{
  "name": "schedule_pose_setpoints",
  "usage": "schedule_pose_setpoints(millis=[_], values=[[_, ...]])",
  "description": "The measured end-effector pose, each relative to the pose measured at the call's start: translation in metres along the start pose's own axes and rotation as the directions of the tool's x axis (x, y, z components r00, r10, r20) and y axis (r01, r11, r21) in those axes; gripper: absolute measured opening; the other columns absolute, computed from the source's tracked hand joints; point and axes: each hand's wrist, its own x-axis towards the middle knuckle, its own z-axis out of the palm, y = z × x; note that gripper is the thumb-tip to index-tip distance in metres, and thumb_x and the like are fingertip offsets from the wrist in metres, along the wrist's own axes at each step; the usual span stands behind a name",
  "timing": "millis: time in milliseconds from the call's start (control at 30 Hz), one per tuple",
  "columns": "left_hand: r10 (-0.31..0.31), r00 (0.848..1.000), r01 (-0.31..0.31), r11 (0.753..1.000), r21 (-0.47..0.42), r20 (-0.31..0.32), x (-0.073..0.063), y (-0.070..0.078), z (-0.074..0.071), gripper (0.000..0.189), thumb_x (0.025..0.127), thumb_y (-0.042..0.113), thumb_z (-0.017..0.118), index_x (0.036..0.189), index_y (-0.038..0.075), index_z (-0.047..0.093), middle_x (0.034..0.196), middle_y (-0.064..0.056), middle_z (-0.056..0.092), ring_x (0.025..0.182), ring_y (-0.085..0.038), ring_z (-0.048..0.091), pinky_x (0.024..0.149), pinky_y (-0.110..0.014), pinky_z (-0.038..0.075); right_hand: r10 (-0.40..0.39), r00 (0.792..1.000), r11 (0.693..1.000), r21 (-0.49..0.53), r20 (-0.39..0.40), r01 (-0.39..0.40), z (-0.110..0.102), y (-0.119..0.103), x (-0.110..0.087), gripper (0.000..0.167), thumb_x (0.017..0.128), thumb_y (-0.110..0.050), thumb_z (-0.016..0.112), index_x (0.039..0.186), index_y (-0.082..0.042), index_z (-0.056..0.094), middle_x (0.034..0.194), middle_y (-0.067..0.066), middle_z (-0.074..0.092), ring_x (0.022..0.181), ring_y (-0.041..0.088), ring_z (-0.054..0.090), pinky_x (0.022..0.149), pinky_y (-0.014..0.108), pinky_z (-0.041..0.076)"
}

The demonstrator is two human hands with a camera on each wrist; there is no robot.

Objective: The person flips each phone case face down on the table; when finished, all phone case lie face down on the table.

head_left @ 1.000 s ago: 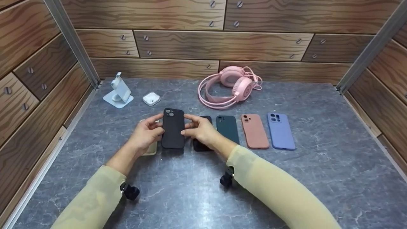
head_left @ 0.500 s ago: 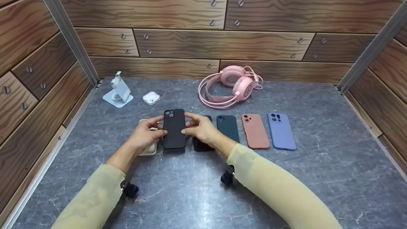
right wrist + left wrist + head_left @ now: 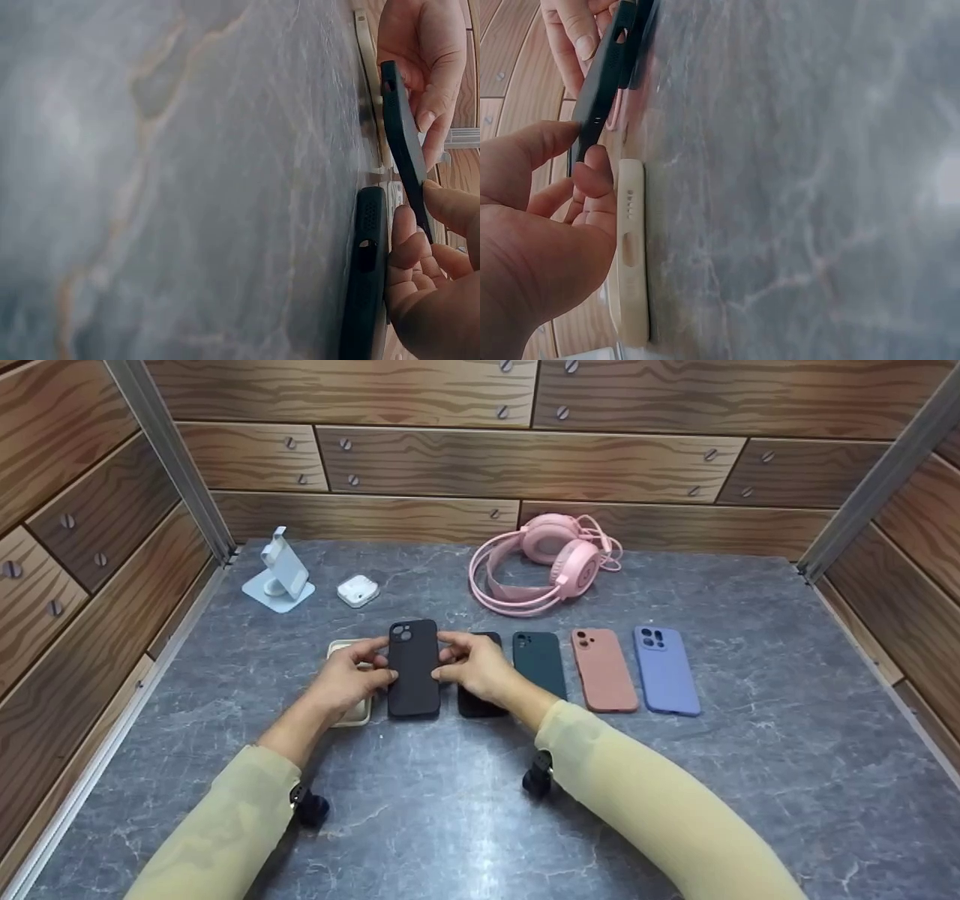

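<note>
A black phone case (image 3: 413,671) with a camera cutout at its top left is held between both hands. My left hand (image 3: 346,681) pinches its left edge between thumb and fingers; my right hand (image 3: 480,666) pinches the right edge. Seen from the left wrist, the case (image 3: 600,101) is tilted off the table, its lower end near the surface. A cream phone case (image 3: 632,251) lies beneath and beside the left hand, partly covered by it in the head view. Another black case (image 3: 365,277) lies under the right hand.
To the right lie a dark green case (image 3: 538,664), a pink case (image 3: 604,671) and a blue case (image 3: 667,670). Behind stand a white folding stand (image 3: 283,574), a small white earbud case (image 3: 358,591) and pink headphones (image 3: 574,566). Wood-patterned walls (image 3: 525,461) enclose the table.
Both hands have shifted the held black case slightly toward the person and a little to the right, its lower end now nearer the table. The other things stay put.
</note>
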Motion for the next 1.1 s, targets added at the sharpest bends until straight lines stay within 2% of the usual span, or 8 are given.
schedule_pose_setpoints(millis=[133,267,367,533,833,1100], values=[[0.015,1.000,-0.015,1.000,0.004,-0.001,-0.0005,-0.0011,0.0014,0.066,0.093,-0.005,0.072,0.155,-0.005,0.049,0.106,-0.011,0.059,0.082,-0.012,0.059,0.068,-0.022,0.052,0.012,1.000,0.999,-0.051,0.020,-0.011,-0.0004,0.0012,0.0001,0.069,0.090,-0.003,0.083,0.153,-0.005,0.057,0.115,0.011,0.072,0.098,0.020,0.068,0.085,0.029,0.056],[0.003,1.000,-0.003,1.000,0.022,-0.003,-0.0007,-0.0029,0.0015,0.066,0.094,-0.004,0.072,0.155,-0.004,0.049,0.106,-0.011,0.059,0.080,-0.011,0.056,0.065,-0.021,0.049,0.033,0.999,0.996,-0.085,0.036,-0.030,-0.0003,0.0029,0.0003,0.070,0.090,-0.005,0.084,0.154,-0.007,0.055,0.117,0.009,0.072,0.101,0.022,0.069,0.085,0.030,0.057],[0.001,1.000,0.000,1.000,0.031,-0.007,0.0008,-0.0040,0.0015,0.065,0.093,-0.005,0.072,0.154,-0.005,0.050,0.105,-0.011,0.060,0.081,-0.011,0.057,0.068,-0.020,0.051,0.043,0.998,0.995,-0.091,0.042,-0.039,-0.0007,0.0045,0.0006,0.070,0.091,-0.007,0.084,0.155,-0.008,0.055,0.117,0.008,0.071,0.100,0.021,0.068,0.083,0.029,0.056],[0.010,1.000,-0.010,0.999,0.046,-0.006,0.0030,-0.0049,0.0017,0.064,0.093,-0.004,0.073,0.153,-0.008,0.050,0.106,-0.012,0.060,0.083,-0.012,0.058,0.073,-0.020,0.053,0.028,0.998,0.997,-0.070,0.048,-0.025,-0.0013,0.0065,0.0008,0.070,0.091,-0.006,0.084,0.154,-0.005,0.055,0.117,0.009,0.071,0.096,0.019,0.067,0.079,0.027,0.055],[0.035,0.999,-0.035,0.998,0.059,-0.005,0.0046,-0.0062,0.0028,0.064,0.091,-0.004,0.073,0.150,-0.011,0.050,0.103,-0.012,0.061,0.080,-0.011,0.057,0.070,-0.019,0.052,0.010,0.999,0.995,-0.096,0.045,-0.006,-0.0015,0.0077,0.0006,0.070,0.089,-0.006,0.085,0.152,-0.003,0.056,0.117,0.010,0.072,0.094,0.017,0.068,0.079,0.026,0.056],[0.031,1.000,-0.031,0.998,0.058,-0.001,0.0057,-0.0070,0.0029,0.064,0.091,-0.005,0.074,0.150,-0.012,0.050,0.102,-0.012,0.061,0.078,-0.010,0.056,0.069,-0.018,0.052,-0.001,0.999,0.993,-0.121,0.044,0.006,-0.0012,0.0077,0.0002,0.069,0.088,-0.007,0.086,0.151,-0.003,0.058,0.119,0.009,0.072,0.095,0.017,0.068,0.080,0.025,0.056]])
